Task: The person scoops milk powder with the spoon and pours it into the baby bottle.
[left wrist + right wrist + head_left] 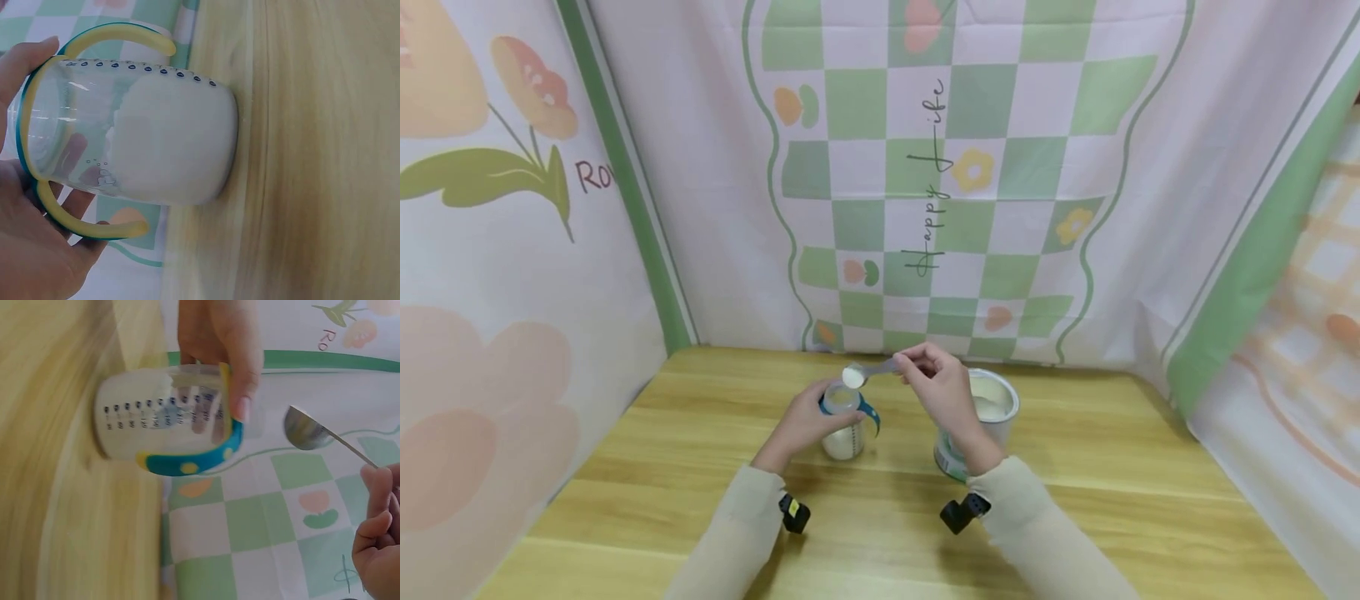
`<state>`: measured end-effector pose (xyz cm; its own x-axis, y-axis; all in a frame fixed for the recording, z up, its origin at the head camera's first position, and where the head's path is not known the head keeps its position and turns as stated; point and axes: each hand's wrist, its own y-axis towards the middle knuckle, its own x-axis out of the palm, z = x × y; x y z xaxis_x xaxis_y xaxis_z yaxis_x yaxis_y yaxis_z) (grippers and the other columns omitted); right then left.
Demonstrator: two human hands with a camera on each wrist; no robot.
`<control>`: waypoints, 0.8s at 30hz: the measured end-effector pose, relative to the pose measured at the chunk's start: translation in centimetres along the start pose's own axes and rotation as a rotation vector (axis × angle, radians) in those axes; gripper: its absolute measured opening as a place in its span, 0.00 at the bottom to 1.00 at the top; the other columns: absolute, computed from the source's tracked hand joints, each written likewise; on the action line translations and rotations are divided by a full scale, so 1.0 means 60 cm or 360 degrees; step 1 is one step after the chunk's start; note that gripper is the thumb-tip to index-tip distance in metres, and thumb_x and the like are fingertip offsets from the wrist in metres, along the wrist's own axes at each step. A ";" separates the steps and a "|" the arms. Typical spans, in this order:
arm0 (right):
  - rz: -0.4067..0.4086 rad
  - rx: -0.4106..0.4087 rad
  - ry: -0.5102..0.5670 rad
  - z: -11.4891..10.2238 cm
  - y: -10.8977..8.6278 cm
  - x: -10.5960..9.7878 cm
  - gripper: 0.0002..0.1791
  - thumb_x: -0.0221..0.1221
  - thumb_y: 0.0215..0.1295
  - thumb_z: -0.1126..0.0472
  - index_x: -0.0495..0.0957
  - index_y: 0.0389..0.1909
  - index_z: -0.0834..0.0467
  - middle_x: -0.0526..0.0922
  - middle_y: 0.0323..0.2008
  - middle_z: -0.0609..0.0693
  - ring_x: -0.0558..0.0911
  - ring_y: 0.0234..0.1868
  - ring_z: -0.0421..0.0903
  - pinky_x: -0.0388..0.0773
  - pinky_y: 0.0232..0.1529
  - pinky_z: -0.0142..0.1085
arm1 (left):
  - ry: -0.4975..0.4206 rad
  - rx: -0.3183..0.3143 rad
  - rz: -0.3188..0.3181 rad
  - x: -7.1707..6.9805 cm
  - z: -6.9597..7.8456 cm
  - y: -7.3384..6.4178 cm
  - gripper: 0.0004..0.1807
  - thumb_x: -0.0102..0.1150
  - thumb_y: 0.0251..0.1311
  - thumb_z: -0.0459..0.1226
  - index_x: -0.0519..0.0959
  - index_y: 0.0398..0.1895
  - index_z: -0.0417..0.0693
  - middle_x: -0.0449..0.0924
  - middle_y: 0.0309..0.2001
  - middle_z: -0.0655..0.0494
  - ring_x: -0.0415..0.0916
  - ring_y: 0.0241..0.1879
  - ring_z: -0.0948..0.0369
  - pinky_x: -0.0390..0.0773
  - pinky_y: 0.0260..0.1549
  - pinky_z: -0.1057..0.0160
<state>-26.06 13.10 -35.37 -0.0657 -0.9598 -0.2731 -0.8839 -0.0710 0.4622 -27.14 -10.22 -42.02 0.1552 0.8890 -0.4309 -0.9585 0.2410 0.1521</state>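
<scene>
A clear baby bottle [169, 134] with measuring marks and a blue-and-yellow handle ring [194, 461] stands upright and uncapped on the table, part filled with white powder. My left hand [801, 422] grips it around the ring near the top. Between thumb and fingers, my right hand [942, 392] pinches the handle of a metal measuring spoon [304, 430]. White powder fills the spoon's bowl [853, 377], which hovers just above the bottle's mouth. Beside the right wrist stands an open tin [1011, 408] with pale powder inside, partly covered by that hand.
Both hands work over a wooden table [880, 542]. Behind its far edge hangs a checked green-and-white cloth [917, 225], and more printed cloth [512, 275] closes off the left side. A dark camera [794, 513] sits on the left wrist, another [964, 512] on the right.
</scene>
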 end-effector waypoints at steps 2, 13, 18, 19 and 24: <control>0.0034 -0.0048 -0.0019 0.001 -0.002 0.007 0.12 0.63 0.70 0.52 0.84 0.39 0.58 0.87 0.32 0.54 0.84 0.33 0.52 0.76 0.26 0.31 | -0.0002 -0.0018 0.0009 0.000 0.002 -0.001 0.37 0.73 0.54 0.56 0.74 0.66 0.57 0.77 0.60 0.53 0.73 0.60 0.49 0.71 0.57 0.41; 0.0079 -0.0393 -0.0167 0.016 -0.014 0.029 0.06 0.62 0.71 0.56 0.83 0.37 0.54 0.83 0.26 0.42 0.79 0.23 0.41 0.70 0.17 0.31 | 0.0007 -0.0064 0.0009 0.003 0.001 0.000 0.40 0.73 0.53 0.57 0.72 0.69 0.58 0.76 0.63 0.53 0.71 0.63 0.48 0.69 0.59 0.39; 0.0060 -0.0664 -0.0282 0.023 -0.016 0.036 0.03 0.63 0.71 0.60 0.83 0.37 0.56 0.81 0.23 0.42 0.72 0.18 0.38 0.66 0.15 0.28 | -0.0013 -0.0077 0.0011 0.002 0.000 0.000 0.40 0.73 0.53 0.57 0.72 0.69 0.59 0.76 0.62 0.53 0.72 0.61 0.49 0.70 0.58 0.39; 0.0059 -0.0707 -0.0308 0.024 -0.016 0.037 0.02 0.63 0.70 0.62 0.83 0.37 0.55 0.81 0.24 0.42 0.72 0.18 0.37 0.65 0.16 0.27 | -0.0010 -0.0081 0.0014 0.002 0.000 -0.001 0.40 0.73 0.53 0.57 0.73 0.69 0.60 0.77 0.61 0.53 0.72 0.61 0.49 0.70 0.58 0.39; 0.0048 -0.0921 -0.0478 0.030 -0.020 0.040 0.03 0.67 0.66 0.65 0.84 0.38 0.55 0.85 0.29 0.44 0.78 0.25 0.36 0.71 0.20 0.30 | 0.0004 -0.0073 0.0013 0.002 0.002 -0.001 0.37 0.73 0.53 0.58 0.75 0.67 0.61 0.78 0.60 0.52 0.73 0.59 0.50 0.72 0.57 0.39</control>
<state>-26.00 11.36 -38.08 -0.2871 -0.8520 -0.4379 -0.4931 -0.2605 0.8301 -27.03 -10.09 -41.99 0.1467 0.8898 -0.4321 -0.9697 0.2155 0.1147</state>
